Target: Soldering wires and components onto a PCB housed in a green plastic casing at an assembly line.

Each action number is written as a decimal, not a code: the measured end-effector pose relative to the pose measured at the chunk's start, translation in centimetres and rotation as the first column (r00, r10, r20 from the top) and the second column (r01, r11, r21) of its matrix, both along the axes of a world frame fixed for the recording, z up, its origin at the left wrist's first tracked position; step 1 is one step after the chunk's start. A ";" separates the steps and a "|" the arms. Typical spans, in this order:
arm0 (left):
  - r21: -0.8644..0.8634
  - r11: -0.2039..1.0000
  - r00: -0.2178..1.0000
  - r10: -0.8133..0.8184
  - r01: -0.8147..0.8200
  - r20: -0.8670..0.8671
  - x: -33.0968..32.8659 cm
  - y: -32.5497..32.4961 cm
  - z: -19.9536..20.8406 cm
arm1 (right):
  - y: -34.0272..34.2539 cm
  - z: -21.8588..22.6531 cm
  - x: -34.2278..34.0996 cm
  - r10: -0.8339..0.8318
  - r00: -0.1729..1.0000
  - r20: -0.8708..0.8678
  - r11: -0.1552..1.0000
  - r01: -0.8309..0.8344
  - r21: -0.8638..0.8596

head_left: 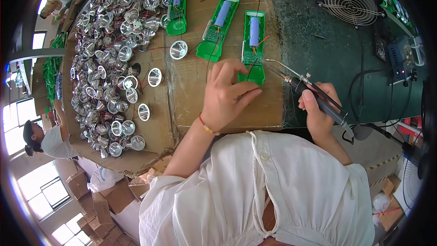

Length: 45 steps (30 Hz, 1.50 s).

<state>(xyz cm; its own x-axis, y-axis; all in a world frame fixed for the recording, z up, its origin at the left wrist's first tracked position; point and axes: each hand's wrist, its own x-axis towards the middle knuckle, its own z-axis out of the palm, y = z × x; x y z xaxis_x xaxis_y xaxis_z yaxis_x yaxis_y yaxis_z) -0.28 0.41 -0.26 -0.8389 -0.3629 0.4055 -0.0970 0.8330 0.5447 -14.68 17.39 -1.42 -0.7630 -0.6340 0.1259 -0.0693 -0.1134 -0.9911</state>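
Observation:
My right hand [319, 108] grips a soldering iron [322, 102] with a thin metal feed tube running alongside. Its tip reaches the circuit board in the nearest green plastic housing [255, 75], which holds a purple cylindrical battery [254, 32] and a red wire. At the lower left of that housing is my left hand [227, 89], fingers curled and thumb stretched across the housing's lower end. Whatever its fingertips hold is too small or hidden to make out. Two similar housings, a middle one [210, 49] and a farther one [176, 26], lie to the left with batteries and boards.
Many silvery reflector cups [109, 64] with red wires fill a cardboard box on the left; a few loose ones, such as a reflector [178, 50], lie nearer me. A round fan with a wire guard [349, 5] and a blue-grey box [401, 59] stand right. Another person [52, 139] is far left.

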 end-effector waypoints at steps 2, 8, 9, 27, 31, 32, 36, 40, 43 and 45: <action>-0.001 0.999 0.999 0.045 -0.045 -0.017 -0.1 0.3 -0.6 | -0.1 0.0 0.0 0.003 0.999 -0.039 1.000 -0.003 -0.003; 0.178 0.927 0.935 0.348 -0.331 -0.074 -1.2 -0.4 -0.9 | -0.7 0.0 0.1 0.007 0.999 -0.038 1.000 -0.007 0.007; 0.151 0.930 0.939 0.342 -0.334 -0.036 -1.4 -0.5 -0.8 | -1.1 -0.3 0.0 0.007 0.994 -0.105 1.000 -0.007 0.000; 0.206 0.909 0.930 0.368 -0.362 0.012 -1.7 -0.6 -1.0 | -2.3 0.1 0.3 -0.037 0.981 0.189 0.999 0.033 0.024; 0.204 0.913 0.930 0.368 -0.355 -0.029 -1.6 -0.7 -1.2 | -1.9 0.0 -0.1 -0.028 0.984 0.178 0.999 0.034 -0.031; 0.202 0.913 0.929 0.368 -0.355 -0.030 -1.5 -0.6 -1.2 | -1.8 -0.2 -0.1 -0.027 0.984 0.179 0.999 0.033 -0.033; 0.178 0.916 0.928 0.372 -0.361 -0.030 -1.7 -0.7 -1.2 | -1.3 -0.4 -0.3 -0.018 0.985 0.169 1.000 0.022 -0.019; 0.267 0.858 0.891 0.455 -0.438 0.001 -1.8 -0.2 0.3 | -1.0 -0.4 -1.1 -0.052 0.992 0.118 0.998 0.057 -0.040; 0.061 0.892 0.894 0.446 -0.447 0.035 -1.4 -0.5 1.4 | -0.6 -0.5 -2.0 -0.106 0.992 0.065 0.993 0.109 -0.051; -0.002 0.921 0.890 0.378 -0.391 0.254 -1.9 -0.6 1.3 | -0.2 -0.9 -2.8 -0.121 0.991 0.063 0.991 0.124 -0.053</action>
